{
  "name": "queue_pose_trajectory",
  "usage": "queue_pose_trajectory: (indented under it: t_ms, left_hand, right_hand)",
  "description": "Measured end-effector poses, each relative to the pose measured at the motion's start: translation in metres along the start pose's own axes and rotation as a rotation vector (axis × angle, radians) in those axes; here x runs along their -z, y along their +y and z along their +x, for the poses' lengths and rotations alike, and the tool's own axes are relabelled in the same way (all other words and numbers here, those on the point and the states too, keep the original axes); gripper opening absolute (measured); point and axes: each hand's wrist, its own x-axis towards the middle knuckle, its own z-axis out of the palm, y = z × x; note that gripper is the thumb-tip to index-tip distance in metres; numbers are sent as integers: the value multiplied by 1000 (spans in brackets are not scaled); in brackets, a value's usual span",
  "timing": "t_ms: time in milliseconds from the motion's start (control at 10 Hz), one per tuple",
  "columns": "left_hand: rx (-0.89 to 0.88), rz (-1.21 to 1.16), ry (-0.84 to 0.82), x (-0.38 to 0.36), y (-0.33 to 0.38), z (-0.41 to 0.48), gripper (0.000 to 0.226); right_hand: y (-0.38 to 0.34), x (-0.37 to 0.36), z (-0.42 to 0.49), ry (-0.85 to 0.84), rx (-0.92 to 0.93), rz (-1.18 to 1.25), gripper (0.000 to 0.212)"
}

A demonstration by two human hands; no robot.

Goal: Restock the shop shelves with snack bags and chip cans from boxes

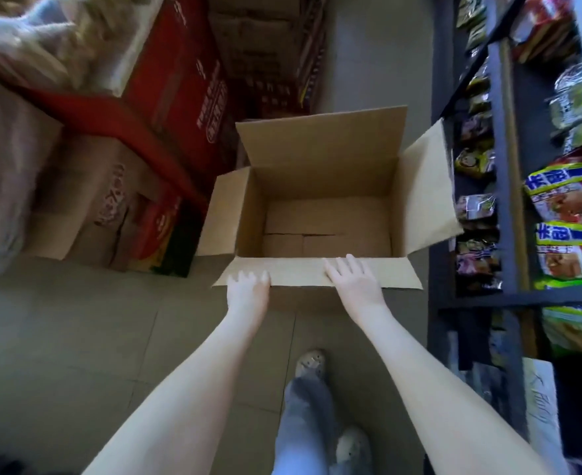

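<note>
1. Right hand lies flat on the near flap of the cardboard box, fingers straight and spread, holding nothing.
2. Left hand sits at the same flap's outer edge with its fingers bent. Whether it pinches the card or only rests on it cannot be told.
3. Box stands on the floor with all four flaps out and the inside bare down to the bottom seams. No bags or cans are in it.
4. Snack bags fill the shelves just right of the box. No chip cans are seen.
5. Judgement: this box is spent, and the step in hand looks like closing it or shifting it aside. Best done with both hands working evenly, folding along the crease. To lift it, grip the walls, since a lone flap would likely bend or tear.
6. In the way: the right flap leans against or very near the shelf frame and may snag. Red cartons crowd the left side. A shoe stands near the box, so the aisle is tight.
</note>
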Motion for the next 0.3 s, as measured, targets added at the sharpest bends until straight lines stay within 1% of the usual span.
queue_pose_trajectory:
  t_ms: [100, 200, 300]
  left_hand:
    - [8, -8, -9, -16, -2, 5, 61]
    - [-18, -93, 9, -10, 7, -13, 60]
    - [-72, -203, 1, 0, 22, -50, 53]
  right_hand:
    - [-9, -10, 2, -6, -29, -68, 87]
    - [-17, -13, -23, 22, -4, -81, 97]
    - [-36, -14, -65, 71, 3, -41, 101]
